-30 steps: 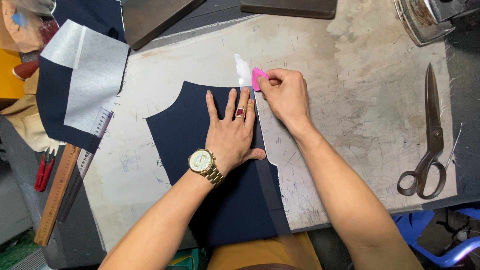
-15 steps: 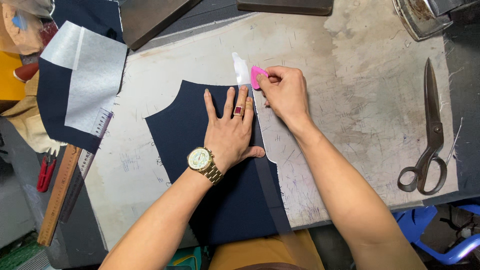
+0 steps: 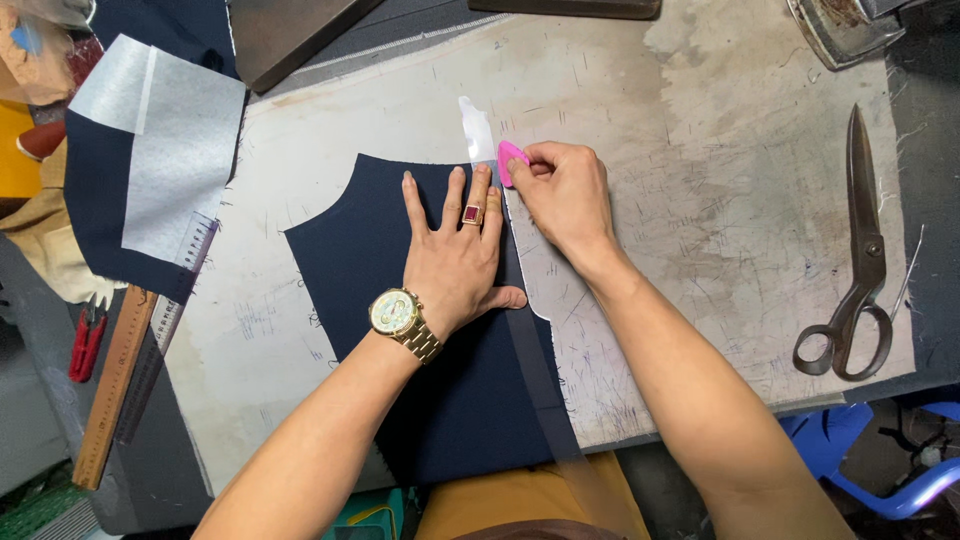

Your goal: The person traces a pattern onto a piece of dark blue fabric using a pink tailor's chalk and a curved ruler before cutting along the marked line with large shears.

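Observation:
A dark navy fabric piece lies flat on the worn white work table. My left hand, with a gold watch and a red-stoned ring, presses flat on it with fingers spread. A clear curved ruler runs along the fabric's right edge, under my left fingertips. My right hand pinches a pink piece of tailor's chalk against the ruler's edge near the fabric's top corner.
Large black scissors lie at the table's right. At the left lie another navy piece with grey interlining, a wooden ruler and red snips. An iron sits at the top right, a blue stool below.
Both hands stay in place. The chalk has shifted only slightly along the ruler's edge.

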